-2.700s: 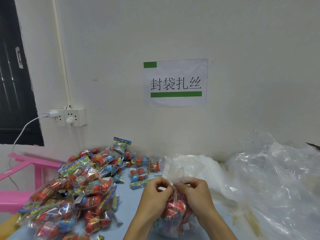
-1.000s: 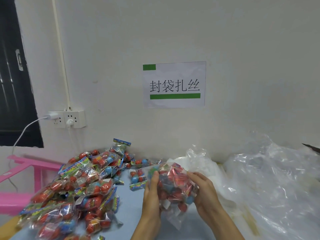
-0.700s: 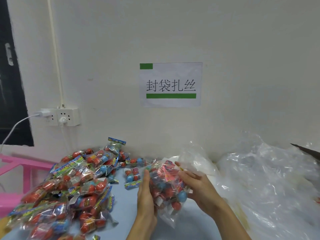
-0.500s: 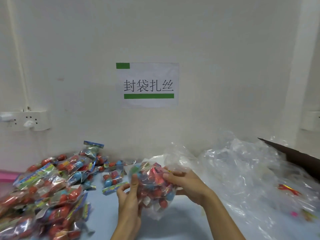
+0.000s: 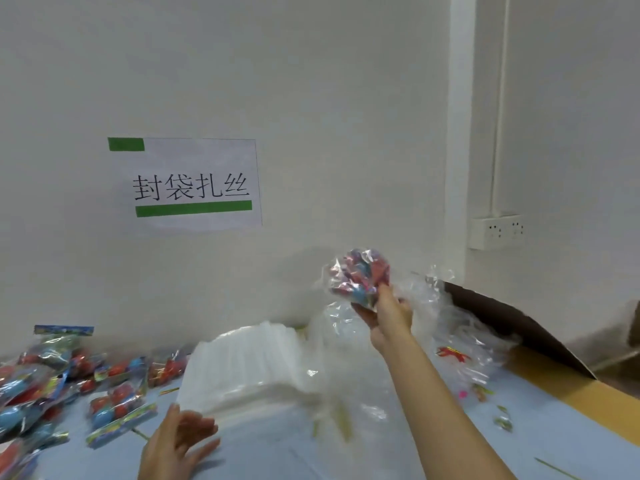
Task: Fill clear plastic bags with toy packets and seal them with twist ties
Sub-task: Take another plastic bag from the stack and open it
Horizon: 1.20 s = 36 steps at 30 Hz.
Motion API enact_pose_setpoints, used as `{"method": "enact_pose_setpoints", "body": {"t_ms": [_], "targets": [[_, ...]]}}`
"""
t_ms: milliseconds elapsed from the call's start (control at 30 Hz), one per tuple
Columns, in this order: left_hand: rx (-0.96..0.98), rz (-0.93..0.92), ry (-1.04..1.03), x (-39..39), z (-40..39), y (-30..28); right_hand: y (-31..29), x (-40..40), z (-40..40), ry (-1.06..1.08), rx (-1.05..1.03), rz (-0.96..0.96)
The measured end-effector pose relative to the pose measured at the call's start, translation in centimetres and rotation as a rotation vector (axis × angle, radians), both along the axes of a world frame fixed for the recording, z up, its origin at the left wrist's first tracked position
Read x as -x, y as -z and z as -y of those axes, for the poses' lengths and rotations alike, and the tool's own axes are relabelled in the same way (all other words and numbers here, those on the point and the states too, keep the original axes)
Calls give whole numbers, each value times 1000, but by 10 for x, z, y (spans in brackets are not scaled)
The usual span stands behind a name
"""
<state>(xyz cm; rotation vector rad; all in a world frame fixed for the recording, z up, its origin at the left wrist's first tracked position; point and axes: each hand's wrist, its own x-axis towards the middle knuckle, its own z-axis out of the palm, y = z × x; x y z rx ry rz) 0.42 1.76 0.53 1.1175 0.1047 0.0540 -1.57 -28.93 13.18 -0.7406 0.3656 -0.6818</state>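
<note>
Right grip clamped on the filled bag, raised above the tabletop; left grip spread apart, holding nothing

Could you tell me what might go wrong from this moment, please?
The right hand grips only the lower edge of the filled clear plastic bag of toy packets, held high; it could slip. Below it, the loose crumpled clear plastic sheeting beside the brown cardboard box could swallow a fallen bag.
</note>
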Motion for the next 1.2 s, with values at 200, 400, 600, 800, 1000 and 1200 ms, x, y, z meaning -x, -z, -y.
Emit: {"method": "enact_pose_setpoints", "body": {"t_ms": [200,400,600,800,1000,1200], "targets": [[-40,-27,-28,-3,-2,3,-33,4,63,255,-129,204],[-146,9,-1,4,0,-3,-8,6,74,135,64,194],[-178,22,3,4,5,-2,28,11,34,-60,398,-108],[-248,50,4,2,4,8,73,13,-32,-180,976,-282],[-283,89,25,5,0,12,106,21,-77,-320,1437,-330],[-399,165,29,12,1,15,114,35,-72,-341,1850,-472]]}}
